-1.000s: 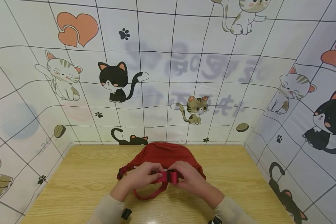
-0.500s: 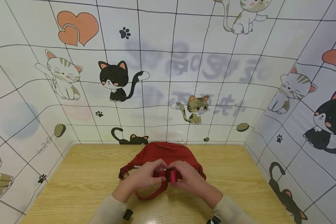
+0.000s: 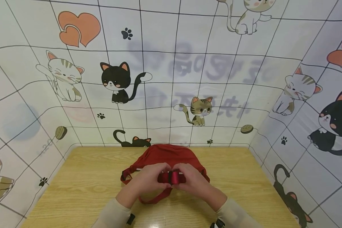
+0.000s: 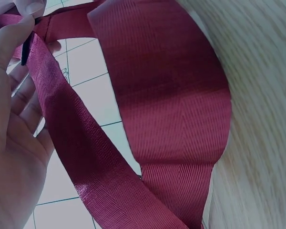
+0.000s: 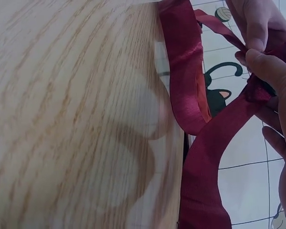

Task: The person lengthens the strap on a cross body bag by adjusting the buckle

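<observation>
A red fabric bag (image 3: 171, 156) lies on the table, with its red webbing strap (image 3: 175, 178) held up in front. On the strap sits a small dark buckle or slider (image 3: 169, 177), partly covered by fingers. My left hand (image 3: 151, 180) pinches the strap just left of that piece; in the left wrist view the thumb presses the webbing beside a black edge (image 4: 25, 50). My right hand (image 3: 194, 181) pinches the folded strap on the other side. The fingertips of both hands almost meet. A strap loop (image 3: 155, 199) hangs below them toward the table.
The wooden table (image 3: 94, 177) reaches back to a white grid-patterned cloth wall (image 3: 159, 72) printed with cartoon cats. Similar cloth walls stand at left and right. The bag's left end (image 3: 126, 175) has another strap and a dark fitting.
My left hand has shifted slightly right, its fingertips closing in on the right hand's at the dark piece. The right hand stays nearly in place. The bag has barely moved.
</observation>
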